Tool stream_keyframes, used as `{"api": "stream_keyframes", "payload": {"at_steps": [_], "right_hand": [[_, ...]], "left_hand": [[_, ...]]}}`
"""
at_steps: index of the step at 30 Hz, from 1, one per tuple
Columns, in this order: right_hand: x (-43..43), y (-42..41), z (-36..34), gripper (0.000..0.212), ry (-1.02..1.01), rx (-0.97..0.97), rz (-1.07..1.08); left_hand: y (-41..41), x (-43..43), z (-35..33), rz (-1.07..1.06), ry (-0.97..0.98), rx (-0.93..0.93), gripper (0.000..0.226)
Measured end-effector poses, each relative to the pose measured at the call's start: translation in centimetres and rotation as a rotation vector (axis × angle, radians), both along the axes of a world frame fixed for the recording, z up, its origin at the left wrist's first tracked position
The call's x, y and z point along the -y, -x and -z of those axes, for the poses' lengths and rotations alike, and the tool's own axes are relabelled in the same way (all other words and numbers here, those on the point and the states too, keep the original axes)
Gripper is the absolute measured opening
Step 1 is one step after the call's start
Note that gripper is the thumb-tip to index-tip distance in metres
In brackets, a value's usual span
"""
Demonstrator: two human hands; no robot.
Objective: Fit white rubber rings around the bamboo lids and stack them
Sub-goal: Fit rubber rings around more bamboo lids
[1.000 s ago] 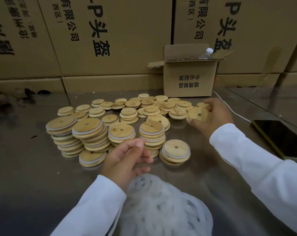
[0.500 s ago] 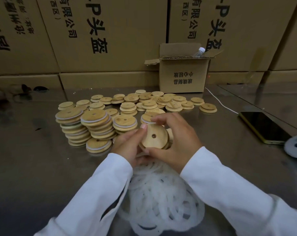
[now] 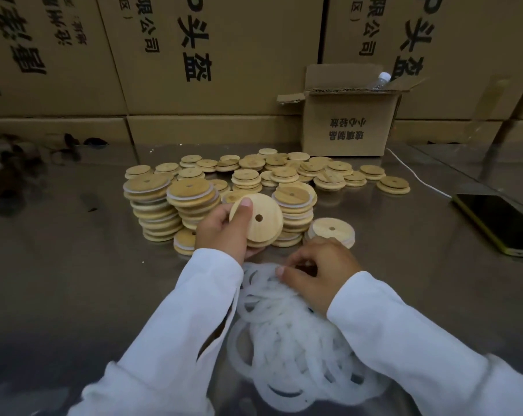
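Observation:
My left hand [image 3: 224, 232] grips a round bamboo lid [image 3: 261, 220] with a small hole, holding it tilted up in front of the stacks. Just below and to the right, my right hand [image 3: 320, 271] has its fingers curled into the pile of white rubber rings [image 3: 293, 334] lying on the metal table, pinching at a ring. Stacks of ringed lids [image 3: 176, 205] stand behind my left hand, with a short stack [image 3: 332, 231] beside my right hand. Loose bare lids [image 3: 284, 171] lie spread further back.
A small open cardboard box [image 3: 347, 124] with a water bottle [image 3: 381, 79] stands at the back right. A phone [image 3: 500, 220] on a white cable [image 3: 416, 178] lies at the right. Large cartons [image 3: 212, 55] wall off the back. The steel table [image 3: 74, 280] stretches left.
My right hand brought a bare lid from the back pile and passed it to my left hand, then dropped onto the ring pile. The left hand now holds the lid alone.

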State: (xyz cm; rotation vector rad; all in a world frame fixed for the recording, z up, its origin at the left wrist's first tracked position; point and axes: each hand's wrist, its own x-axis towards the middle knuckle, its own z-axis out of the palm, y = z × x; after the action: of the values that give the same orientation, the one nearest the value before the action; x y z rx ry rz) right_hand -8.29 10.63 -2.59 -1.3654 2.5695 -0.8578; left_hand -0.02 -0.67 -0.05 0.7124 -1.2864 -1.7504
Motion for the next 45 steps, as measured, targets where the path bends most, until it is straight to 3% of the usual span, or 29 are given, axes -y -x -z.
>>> {"api": "stream_keyframes", "payload": {"at_steps": [3,7,11,18,25,33,39,45], "right_hand": [[0.2,0.0,0.1,0.024,-0.003,0.021,0.016],[0.3,-0.2,0.0,0.008,0.087,0.101,0.035],[0.1,-0.3,0.1,0.024,0.151,0.104,0.047],[-0.1,-0.5,-0.2,0.022,0.217,0.110,0.080],[-0.8,0.4,-1.1,0.011,0.111,0.143,0.184],[-0.7,0.6,-0.8,0.019,0.079,0.159,0.164],[-0.8,0.5,-0.9,0.018,0.166,0.100,0.106],[-1.8,1.0,-2.7,0.023,0.429,0.293,0.085]], "left_hand": [[0.0,-0.2,-0.1,0.012,0.018,-0.010,0.017],[0.0,-0.3,-0.1,0.015,0.031,-0.027,0.018],[-0.1,-0.5,0.1,0.046,0.111,-0.018,0.019],[-0.1,-0.6,0.2,0.059,0.135,-0.008,0.015],[-0.2,-0.7,0.1,0.054,0.105,-0.017,0.016],[-0.1,-0.7,0.2,0.052,0.088,-0.028,0.015],[-0.1,-0.5,0.2,0.051,0.070,-0.036,0.016],[-0.2,0.0,0.3,0.018,-0.017,-0.051,0.014]]}}
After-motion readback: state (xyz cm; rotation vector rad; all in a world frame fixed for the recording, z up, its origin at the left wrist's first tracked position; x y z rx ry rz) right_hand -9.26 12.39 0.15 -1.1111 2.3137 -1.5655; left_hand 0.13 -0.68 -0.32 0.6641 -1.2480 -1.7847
